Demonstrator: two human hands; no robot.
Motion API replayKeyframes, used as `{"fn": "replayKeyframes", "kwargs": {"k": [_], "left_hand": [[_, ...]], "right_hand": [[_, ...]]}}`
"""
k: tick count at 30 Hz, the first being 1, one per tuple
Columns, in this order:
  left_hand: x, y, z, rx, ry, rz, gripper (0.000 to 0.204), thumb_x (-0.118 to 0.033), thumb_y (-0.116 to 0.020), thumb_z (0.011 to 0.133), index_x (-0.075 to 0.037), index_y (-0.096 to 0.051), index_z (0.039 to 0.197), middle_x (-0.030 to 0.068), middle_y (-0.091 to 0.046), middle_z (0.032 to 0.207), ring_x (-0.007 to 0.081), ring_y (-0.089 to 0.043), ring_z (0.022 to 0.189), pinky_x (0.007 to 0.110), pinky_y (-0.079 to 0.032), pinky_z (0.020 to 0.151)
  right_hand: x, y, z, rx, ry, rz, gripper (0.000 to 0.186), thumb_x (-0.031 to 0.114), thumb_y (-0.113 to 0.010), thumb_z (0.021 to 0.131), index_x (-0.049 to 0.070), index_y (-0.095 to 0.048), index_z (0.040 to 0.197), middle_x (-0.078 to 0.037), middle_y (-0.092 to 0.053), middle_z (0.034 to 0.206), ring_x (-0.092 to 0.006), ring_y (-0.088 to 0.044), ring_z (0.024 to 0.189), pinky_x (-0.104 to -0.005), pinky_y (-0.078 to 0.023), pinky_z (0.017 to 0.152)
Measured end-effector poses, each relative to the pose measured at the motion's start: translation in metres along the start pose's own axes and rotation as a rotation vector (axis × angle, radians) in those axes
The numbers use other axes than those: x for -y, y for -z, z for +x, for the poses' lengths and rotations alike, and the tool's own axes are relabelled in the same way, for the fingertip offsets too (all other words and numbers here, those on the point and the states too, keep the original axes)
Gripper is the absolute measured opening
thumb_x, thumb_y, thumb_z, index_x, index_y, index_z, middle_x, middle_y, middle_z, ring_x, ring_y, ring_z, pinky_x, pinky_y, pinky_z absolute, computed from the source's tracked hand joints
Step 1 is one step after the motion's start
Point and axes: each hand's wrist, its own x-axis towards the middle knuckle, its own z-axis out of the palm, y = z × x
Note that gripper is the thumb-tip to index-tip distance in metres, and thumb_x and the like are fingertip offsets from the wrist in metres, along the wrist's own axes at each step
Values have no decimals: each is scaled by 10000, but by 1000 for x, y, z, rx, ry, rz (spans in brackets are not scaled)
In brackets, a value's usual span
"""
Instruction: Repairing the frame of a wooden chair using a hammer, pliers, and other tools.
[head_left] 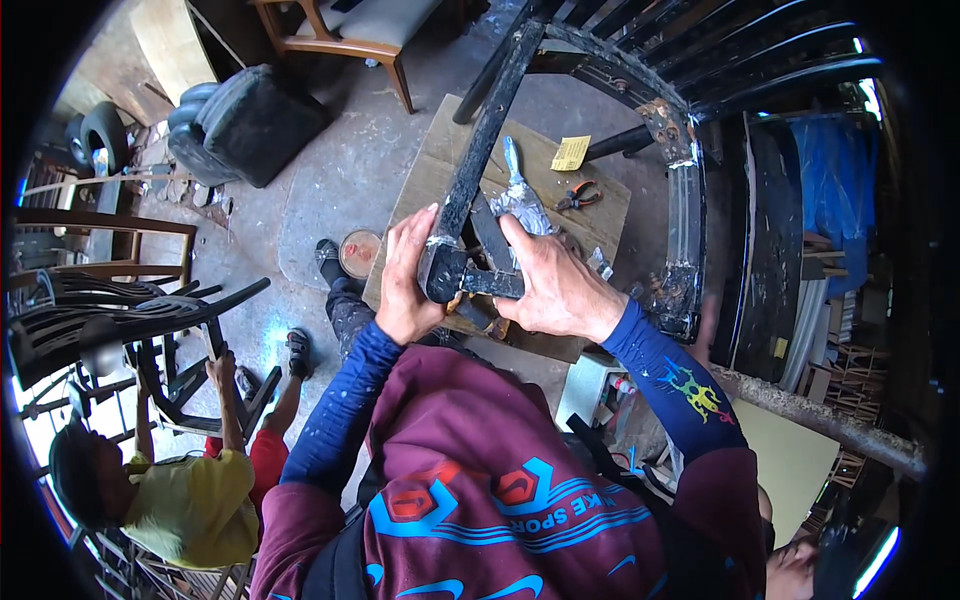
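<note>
A black wooden chair frame [494, 120] with flaking paint and pale patches rests over a plywood work surface [606, 200]. My left hand [408, 285] is closed round the frame's corner joint [443, 268], fingers along its left side. My right hand [555, 275] grips a short dark brace [488, 283] at that corner, thumb over the top. Just beyond my hands lie crumpled foil [520, 208], a light blue-handled tool [513, 160] partly behind it, pliers [577, 195] and a yellow paper sheet [571, 152].
A co-worker [180, 500] at lower left holds a black chair [120, 335]. A dark armchair [255, 130], tyres [100, 135] and a wooden chair [340, 30] stand behind. A round container [360, 245] sits beside a foot. A pale board [790, 450] and another person's hand [790, 565] are lower right.
</note>
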Motion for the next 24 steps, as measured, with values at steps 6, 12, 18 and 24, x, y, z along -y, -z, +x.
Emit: {"fn": "replayKeyframes", "kwargs": {"k": [6, 12, 18, 24], "left_hand": [[-32, 41, 11, 270, 91, -171, 1250, -307, -944, 675, 2, -182, 1617, 270, -147, 1677, 421, -212, 1549, 499, -216, 1248], [-64, -9, 17, -226, 300, -278, 963, -251, -959, 673, 13, -491, 1472, 151, -633, 1305, 232, -627, 1195, 347, -477, 1056], [-52, -29, 22, -423, 283, -154, 663, -207, -844, 787, 28, -604, 1358, 108, -703, 1066, 154, -667, 915, 295, -547, 838], [-53, -35, 15, -475, 254, -120, 564, -253, -823, 850, 44, -650, 1297, 71, -725, 992, 108, -654, 803, 267, -550, 750]], "right_hand": [[1, -2, 0, -133, 151, 9, 593, 97, -789, 737, -4, -377, 1152, -274, -635, 772, -507, -658, 834, -551, -510, 719], [-4, -7, -2, -120, 38, -13, 550, 127, -750, 736, 1, -422, 1159, -300, -655, 803, -526, -656, 853, -578, -520, 715], [-12, -10, 3, -82, -2, 6, 510, 101, -682, 707, -18, -464, 1152, -311, -687, 873, -510, -689, 869, -558, -561, 776], [-5, -55, -44, -856, 301, -327, 503, 149, -653, 872, 14, -540, 1343, -211, -577, 1308, -402, -571, 1187, -609, -452, 1007]]}}
